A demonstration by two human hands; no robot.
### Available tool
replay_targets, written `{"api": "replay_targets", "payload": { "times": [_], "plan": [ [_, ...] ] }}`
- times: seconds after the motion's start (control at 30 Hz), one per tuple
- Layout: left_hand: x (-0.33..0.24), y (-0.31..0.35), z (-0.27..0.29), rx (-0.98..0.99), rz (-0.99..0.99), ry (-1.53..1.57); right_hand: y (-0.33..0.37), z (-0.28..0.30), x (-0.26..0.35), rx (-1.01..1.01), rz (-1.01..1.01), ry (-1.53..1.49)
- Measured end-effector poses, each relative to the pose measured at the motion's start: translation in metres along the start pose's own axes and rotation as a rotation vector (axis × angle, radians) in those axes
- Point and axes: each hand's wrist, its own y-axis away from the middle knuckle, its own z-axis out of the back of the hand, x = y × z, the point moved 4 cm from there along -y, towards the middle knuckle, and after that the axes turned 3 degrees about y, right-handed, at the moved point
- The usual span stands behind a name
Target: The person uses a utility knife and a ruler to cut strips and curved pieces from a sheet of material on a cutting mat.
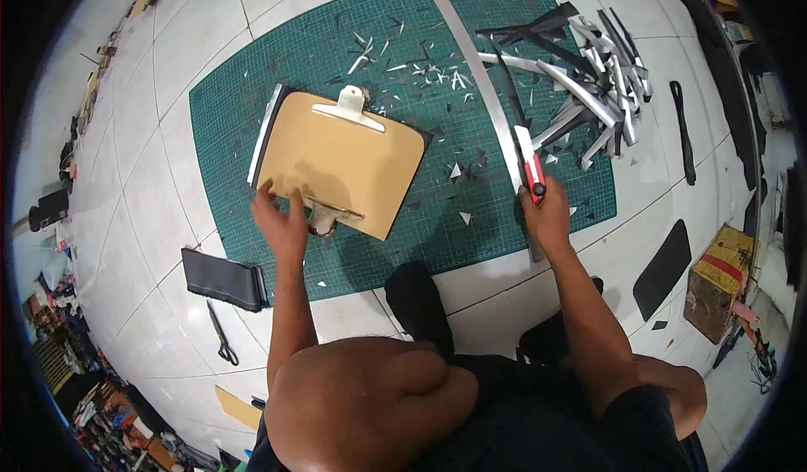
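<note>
A tan board (345, 157) lies on a green cutting mat (244, 68), with a metal bulldog clip (350, 109) on its far edge and another clip (332, 217) on its near edge. Dark and whitish material shows under its left side. My left hand (282, 221) rests at the board's near-left corner, fingers apart and touching it. In my closed right hand (548, 211) is a red and white utility knife (530, 163), pointing away from me. It lies close along a long metal ruler (481, 77); whether my fingers also touch the ruler, I cannot tell.
Black and silver strips (588, 81) are heaped at the far right of the mat, with small scraps around. Scissors (222, 337) and a folded black piece (223, 279) lie at the left. A dark flat piece (662, 268) and a worn yellow box (719, 283) are at the right.
</note>
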Motion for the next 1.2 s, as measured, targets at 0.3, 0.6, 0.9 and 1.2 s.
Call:
{"api": "replay_targets", "payload": {
  "times": [0.3,0.6,0.9,1.2],
  "plan": [
    [0.024,0.035,-0.023,0.252,0.157,0.046,-0.034,0.022,-0.016,-0.334,0.042,0.298],
    [0.042,-0.002,-0.014,0.262,0.155,0.066,-0.012,-0.062,0.119,0.089,0.467,-0.253],
    [0.035,-0.017,-0.013,0.327,0.2,0.065,0.005,-0.091,0.138,0.159,0.36,-0.165],
    [0.035,-0.016,-0.016,0.36,0.258,0.068,0.005,-0.093,0.137,0.205,0.284,-0.249]
  ]
}}
